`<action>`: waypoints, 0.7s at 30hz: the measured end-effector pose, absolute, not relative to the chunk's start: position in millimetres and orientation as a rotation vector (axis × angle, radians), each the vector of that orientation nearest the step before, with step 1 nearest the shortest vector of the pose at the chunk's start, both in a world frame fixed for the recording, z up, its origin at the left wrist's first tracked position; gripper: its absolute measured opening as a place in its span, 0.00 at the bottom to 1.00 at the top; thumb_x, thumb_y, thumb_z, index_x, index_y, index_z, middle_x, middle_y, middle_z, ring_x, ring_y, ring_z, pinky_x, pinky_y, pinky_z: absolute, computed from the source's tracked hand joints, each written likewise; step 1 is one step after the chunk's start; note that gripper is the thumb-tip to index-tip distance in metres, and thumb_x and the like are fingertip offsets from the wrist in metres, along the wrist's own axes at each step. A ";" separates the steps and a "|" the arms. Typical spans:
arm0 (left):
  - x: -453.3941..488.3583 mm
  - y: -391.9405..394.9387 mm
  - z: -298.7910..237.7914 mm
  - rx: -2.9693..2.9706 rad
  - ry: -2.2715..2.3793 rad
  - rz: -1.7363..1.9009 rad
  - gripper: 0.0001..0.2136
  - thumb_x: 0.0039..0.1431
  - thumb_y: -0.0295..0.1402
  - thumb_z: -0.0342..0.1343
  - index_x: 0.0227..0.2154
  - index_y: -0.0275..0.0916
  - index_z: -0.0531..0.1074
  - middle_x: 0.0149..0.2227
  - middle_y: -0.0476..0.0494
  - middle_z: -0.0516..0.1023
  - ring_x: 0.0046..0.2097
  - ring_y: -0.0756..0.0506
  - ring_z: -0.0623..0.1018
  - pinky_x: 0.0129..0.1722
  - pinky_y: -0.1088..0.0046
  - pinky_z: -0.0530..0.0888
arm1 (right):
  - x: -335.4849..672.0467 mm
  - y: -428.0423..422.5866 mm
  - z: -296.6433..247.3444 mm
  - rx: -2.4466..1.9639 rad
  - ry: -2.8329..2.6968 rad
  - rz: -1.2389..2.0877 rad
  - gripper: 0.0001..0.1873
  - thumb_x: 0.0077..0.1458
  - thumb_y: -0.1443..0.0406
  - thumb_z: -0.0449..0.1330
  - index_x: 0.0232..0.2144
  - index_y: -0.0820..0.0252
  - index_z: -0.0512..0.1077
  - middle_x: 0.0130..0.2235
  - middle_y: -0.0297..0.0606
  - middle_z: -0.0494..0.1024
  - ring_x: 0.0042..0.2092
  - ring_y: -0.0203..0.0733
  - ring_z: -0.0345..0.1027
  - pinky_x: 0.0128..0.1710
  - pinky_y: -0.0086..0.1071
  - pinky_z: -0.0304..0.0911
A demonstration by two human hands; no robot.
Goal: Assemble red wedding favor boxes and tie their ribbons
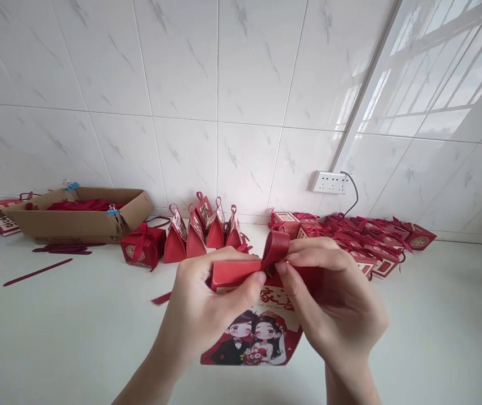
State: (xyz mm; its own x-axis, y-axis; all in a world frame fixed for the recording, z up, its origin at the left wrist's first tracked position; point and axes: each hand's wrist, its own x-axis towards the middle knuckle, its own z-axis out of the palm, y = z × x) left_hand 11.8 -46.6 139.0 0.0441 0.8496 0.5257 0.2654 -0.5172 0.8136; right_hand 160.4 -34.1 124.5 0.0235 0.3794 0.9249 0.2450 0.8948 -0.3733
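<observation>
In front of me is a red paper gift box [253, 340] printed with a cartoon bride and groom. My left hand [213, 301] pinches its folded top edge, the thumb on the near face. A dark red ribbon [276, 247] stands up as a loop at the middle of that edge. My right hand [329, 292] pinches the ribbon's base between thumb and fingers. Both hands' fingertips nearly meet at the loop. The lower end of the ribbon is hidden behind my fingers.
A cardboard box [72, 222] of red ribbons stands at the back left, with loose ribbon strips [38, 271] before it. Triangular red boxes [196, 243] line the back middle. Many ribbon-tied boxes [363, 236] sit back right, below a power strip [331, 182] on the tiled wall.
</observation>
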 end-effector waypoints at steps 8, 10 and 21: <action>12.0 -50.9 140.1 1.846 1.175 1.627 0.11 0.51 0.32 0.58 0.16 0.38 0.69 0.16 0.53 0.66 0.18 0.53 0.66 0.14 0.81 0.64 | 171.5 -34.3 129.8 -0.591 -1.797 -0.136 0.12 0.52 0.75 0.59 0.37 0.55 0.72 0.44 0.41 0.67 0.47 0.44 0.67 0.41 0.40 0.71; 13.7 -52.7 140.1 1.837 1.179 1.633 0.10 0.52 0.31 0.58 0.17 0.39 0.70 0.17 0.53 0.69 0.18 0.53 0.68 0.14 0.81 0.65 | 172.2 -35.0 129.7 -0.580 -1.807 -0.165 0.12 0.53 0.76 0.58 0.36 0.55 0.73 0.43 0.41 0.68 0.46 0.44 0.68 0.40 0.39 0.71; 15.5 -53.5 135.5 1.948 1.197 1.716 0.05 0.52 0.30 0.58 0.23 0.41 0.73 0.19 0.55 0.72 0.19 0.53 0.69 0.16 0.82 0.65 | 164.0 -41.1 126.2 -0.661 -1.739 -0.119 0.10 0.52 0.75 0.60 0.35 0.57 0.73 0.40 0.40 0.70 0.38 0.38 0.69 0.26 0.28 0.70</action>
State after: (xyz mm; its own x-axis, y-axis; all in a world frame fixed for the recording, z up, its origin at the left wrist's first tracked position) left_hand 15.5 -53.5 135.5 -0.0499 0.7268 0.6850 0.3915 -0.6167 0.6829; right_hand 164.0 -41.1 126.2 -0.1269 0.3649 0.9224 0.4875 0.8328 -0.2624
